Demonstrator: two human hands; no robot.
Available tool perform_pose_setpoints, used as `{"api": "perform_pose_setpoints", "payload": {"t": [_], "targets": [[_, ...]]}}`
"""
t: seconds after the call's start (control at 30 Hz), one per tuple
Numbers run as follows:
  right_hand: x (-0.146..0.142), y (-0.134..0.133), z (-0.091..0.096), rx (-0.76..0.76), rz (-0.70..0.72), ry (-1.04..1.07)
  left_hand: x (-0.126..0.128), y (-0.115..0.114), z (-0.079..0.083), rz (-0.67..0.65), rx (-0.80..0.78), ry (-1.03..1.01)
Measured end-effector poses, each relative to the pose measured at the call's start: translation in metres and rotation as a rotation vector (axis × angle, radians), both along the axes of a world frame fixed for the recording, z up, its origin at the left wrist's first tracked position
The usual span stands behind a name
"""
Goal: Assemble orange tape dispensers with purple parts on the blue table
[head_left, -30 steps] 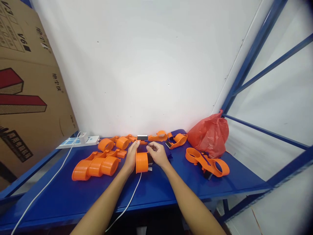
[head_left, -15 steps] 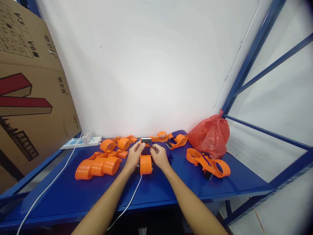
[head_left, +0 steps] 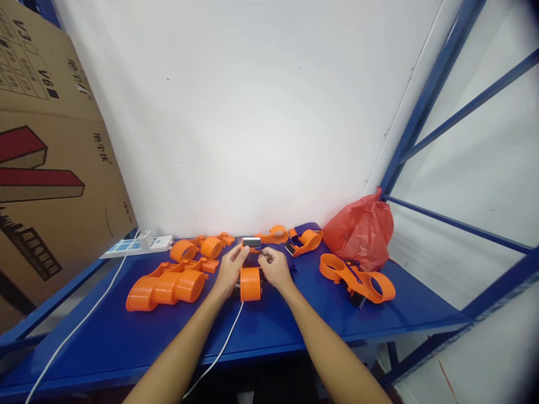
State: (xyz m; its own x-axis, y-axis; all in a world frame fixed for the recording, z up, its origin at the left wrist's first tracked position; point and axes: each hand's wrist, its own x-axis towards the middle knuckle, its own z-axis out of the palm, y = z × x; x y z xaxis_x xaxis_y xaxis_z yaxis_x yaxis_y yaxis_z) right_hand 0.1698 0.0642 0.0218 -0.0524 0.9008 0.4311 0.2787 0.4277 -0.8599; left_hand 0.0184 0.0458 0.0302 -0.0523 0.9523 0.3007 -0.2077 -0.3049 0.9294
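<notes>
From the head camera I see my left hand [head_left: 229, 271] and right hand [head_left: 274, 268] close together over the blue metal tabletop [head_left: 295, 322], fingertips pinching the two ends of a small silvery metal blade piece [head_left: 251, 242] held just above an orange plastic roller [head_left: 250, 283] between my wrists. Stacked orange plastic dispenser shells [head_left: 164, 286] lie left; an orange two-ring dispenser frame [head_left: 357, 279] and a crumpled red plastic bag [head_left: 362, 229] lie right. A white power strip [head_left: 137, 244] sits far left.
</notes>
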Motion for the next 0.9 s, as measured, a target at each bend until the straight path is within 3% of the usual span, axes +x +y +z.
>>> {"api": "perform_pose_setpoints", "payload": {"t": [0.63, 0.9], "targets": [[-0.0002, -0.0050, 0.0038, 0.063, -0.039, -0.065, 0.0042, -0.0026, 0.0049, 0.023, 0.012, -0.047], [-0.0040, -0.0016, 0.0005, 0.029, 0.076, 0.056, 0.0071, -0.0063, 0.0055, -0.015, -0.039, -0.140]]}}
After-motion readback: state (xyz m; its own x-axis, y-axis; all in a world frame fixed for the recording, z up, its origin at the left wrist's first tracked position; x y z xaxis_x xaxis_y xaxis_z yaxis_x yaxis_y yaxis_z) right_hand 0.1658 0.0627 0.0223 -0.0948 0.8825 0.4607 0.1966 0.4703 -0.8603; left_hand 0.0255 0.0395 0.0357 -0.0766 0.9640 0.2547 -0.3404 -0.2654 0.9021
